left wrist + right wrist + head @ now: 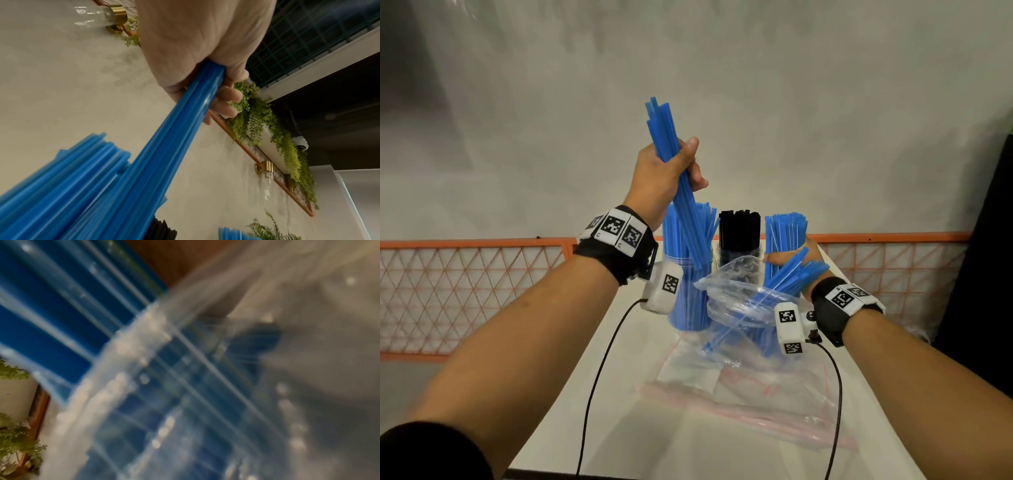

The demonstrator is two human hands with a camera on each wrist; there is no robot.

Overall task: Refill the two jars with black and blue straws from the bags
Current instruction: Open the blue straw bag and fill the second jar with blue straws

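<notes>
Empty clear bags [739, 394] lie on the white tabletop [619, 394] near its front edge; behind, three jars of straws stand before an orange mesh rail [465, 270] and grey wall. The left hand [664, 171] grips a blue straw bundle [674, 171] over the left jar [688, 291]; the right hand [804, 263] holds a bag of blue straws [743, 308].

From the left wrist, fingers [228, 95] curl round the bundle against wall and hanging greenery [267, 123].

Right wrist: blurred plastic and blue straws.

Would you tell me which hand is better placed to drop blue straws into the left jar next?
Probably the left hand: its grip already holds a bundle of blue straws slanting into the left jar. The right hand is busy holding the bag.
</notes>
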